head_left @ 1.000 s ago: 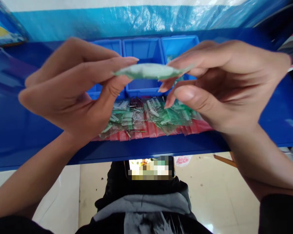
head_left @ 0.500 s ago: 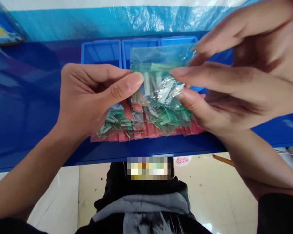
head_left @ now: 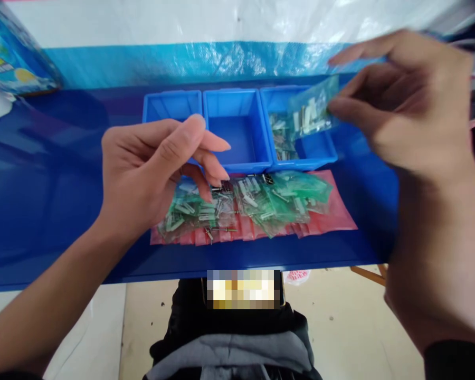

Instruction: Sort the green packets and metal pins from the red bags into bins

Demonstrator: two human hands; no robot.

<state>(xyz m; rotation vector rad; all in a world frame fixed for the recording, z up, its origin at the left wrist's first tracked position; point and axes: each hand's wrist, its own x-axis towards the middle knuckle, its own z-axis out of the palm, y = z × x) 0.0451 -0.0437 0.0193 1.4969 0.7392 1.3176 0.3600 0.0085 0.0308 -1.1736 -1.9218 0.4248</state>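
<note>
My right hand [head_left: 399, 100] pinches the edge of a clear greenish bag [head_left: 312, 113] with small white pieces in it, held over the right blue bin [head_left: 320, 150]. Inside that bin, at its left side, lie similar bags [head_left: 281, 140]. My left hand [head_left: 158, 163] hovers in front of the left blue bin [head_left: 172, 100], fingers apart and holding nothing. Below the bins, several small bags of white pieces and metal pins [head_left: 261, 203] lie on a pink sheet [head_left: 336, 216]. The middle blue bin [head_left: 235, 140] stands between the other two.
The bins stand on a blue table [head_left: 55, 211] against a white and blue plastic sheet [head_left: 182, 58]. A blue printed package [head_left: 19, 58] is at the back left. A phone with a blurred screen [head_left: 243, 290] rests on my lap below the table edge.
My left hand has let go of the bag. My right hand has carried it away from the left hand to over the right bin. The view has shifted, showing more of the bins.
</note>
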